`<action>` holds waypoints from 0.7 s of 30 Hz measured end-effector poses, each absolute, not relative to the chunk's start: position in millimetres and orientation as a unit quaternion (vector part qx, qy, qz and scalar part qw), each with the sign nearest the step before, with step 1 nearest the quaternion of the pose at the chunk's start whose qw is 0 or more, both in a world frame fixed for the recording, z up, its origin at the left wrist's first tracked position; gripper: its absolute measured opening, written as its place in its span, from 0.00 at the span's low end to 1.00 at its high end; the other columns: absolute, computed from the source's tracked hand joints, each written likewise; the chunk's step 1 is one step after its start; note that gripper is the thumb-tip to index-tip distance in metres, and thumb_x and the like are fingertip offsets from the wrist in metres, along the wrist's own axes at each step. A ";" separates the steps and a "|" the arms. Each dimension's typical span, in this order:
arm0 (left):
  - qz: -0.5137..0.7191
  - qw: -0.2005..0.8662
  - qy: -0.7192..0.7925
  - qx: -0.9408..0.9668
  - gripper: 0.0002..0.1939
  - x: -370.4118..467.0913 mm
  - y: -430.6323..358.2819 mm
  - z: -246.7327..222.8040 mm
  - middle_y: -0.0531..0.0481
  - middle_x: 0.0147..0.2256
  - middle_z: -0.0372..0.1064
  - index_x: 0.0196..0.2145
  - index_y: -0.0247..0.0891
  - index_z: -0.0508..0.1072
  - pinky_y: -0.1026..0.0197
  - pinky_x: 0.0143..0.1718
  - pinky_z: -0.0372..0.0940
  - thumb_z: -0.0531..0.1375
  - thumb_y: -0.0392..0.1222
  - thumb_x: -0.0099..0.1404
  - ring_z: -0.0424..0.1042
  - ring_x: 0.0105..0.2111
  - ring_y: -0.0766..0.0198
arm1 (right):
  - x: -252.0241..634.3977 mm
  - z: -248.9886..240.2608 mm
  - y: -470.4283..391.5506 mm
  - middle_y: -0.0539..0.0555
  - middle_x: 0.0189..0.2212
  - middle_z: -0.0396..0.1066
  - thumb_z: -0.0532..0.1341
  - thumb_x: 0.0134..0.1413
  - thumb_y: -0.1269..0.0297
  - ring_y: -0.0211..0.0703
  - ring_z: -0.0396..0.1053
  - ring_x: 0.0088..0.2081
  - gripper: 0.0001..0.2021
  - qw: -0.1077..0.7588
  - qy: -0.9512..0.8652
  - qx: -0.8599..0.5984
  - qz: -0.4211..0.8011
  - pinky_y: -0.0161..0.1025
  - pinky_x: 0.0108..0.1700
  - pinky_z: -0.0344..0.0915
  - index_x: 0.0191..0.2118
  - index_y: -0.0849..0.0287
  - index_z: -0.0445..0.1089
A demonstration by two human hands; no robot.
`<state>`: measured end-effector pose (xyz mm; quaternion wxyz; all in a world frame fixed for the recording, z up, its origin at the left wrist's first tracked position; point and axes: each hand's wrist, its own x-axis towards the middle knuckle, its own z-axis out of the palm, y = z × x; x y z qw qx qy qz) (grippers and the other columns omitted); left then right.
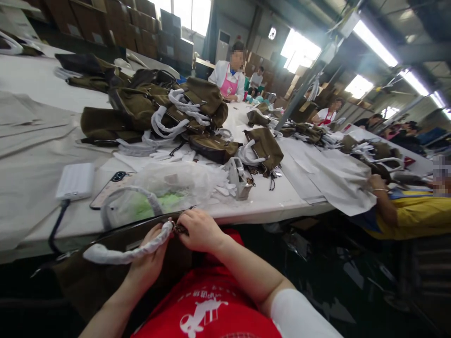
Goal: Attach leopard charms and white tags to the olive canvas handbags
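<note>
An olive-brown bag [88,277] lies at the table's near edge, against my body. One wrapped handle [123,253] crosses its near side, and another wrapped handle [130,190] arches up over the far side. My left hand [150,256] is under the near handle, its fingers closed around the handle's upper end. My right hand [197,230] is beside it at the bag's top edge, finger and thumb pinched on a small dark metal piece [180,228] at the handle's end. The fingertips of both hands nearly meet there.
Beyond lie a phone [111,188], a white box [75,180] with a dark cable, plastic wrap with gloves [183,180], a metal dispenser [240,178] and a pile of olive bags [141,108]. A person in yellow [416,211] works at the right; others stand farther back.
</note>
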<state>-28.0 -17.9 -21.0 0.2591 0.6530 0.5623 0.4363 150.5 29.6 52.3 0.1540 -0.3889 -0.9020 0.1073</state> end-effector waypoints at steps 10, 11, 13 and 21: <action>0.361 0.534 0.614 0.456 0.26 -13.6 -15.0 -6.9 0.54 0.19 0.67 0.33 0.38 0.68 0.66 0.14 0.55 0.52 0.66 0.58 0.63 0.13 0.67 | 154.3 13.6 7.1 0.58 0.40 0.71 0.62 0.58 0.56 0.49 0.68 0.44 0.17 0.177 -0.835 -0.496 0.163 0.43 0.49 0.64 0.48 0.62 0.66; 0.366 0.516 0.618 0.466 0.25 -16.6 -17.4 -8.5 0.54 0.19 0.68 0.33 0.38 0.67 0.66 0.15 0.57 0.52 0.65 0.59 0.64 0.14 0.66 | 153.4 12.8 7.7 0.58 0.41 0.71 0.61 0.59 0.55 0.49 0.68 0.44 0.18 0.188 -0.835 -0.485 0.177 0.43 0.49 0.64 0.49 0.62 0.66; 0.357 0.465 0.634 0.504 0.22 -25.2 -20.6 -9.3 0.53 0.21 0.70 0.34 0.38 0.68 0.64 0.19 0.61 0.52 0.62 0.61 0.68 0.17 0.65 | 149.9 13.4 9.9 0.58 0.41 0.72 0.61 0.60 0.57 0.47 0.69 0.44 0.17 0.197 -0.842 -0.464 0.193 0.42 0.49 0.64 0.50 0.62 0.67; 0.229 0.254 0.702 0.625 0.18 -55.1 -31.9 -6.8 0.44 0.36 0.76 0.38 0.39 0.72 0.55 0.40 0.69 0.50 0.54 0.64 0.76 0.37 0.54 | 152.7 17.4 8.5 0.52 0.33 0.75 0.61 0.60 0.53 0.41 0.71 0.36 0.12 0.131 -0.907 -0.309 0.255 0.35 0.41 0.63 0.38 0.56 0.76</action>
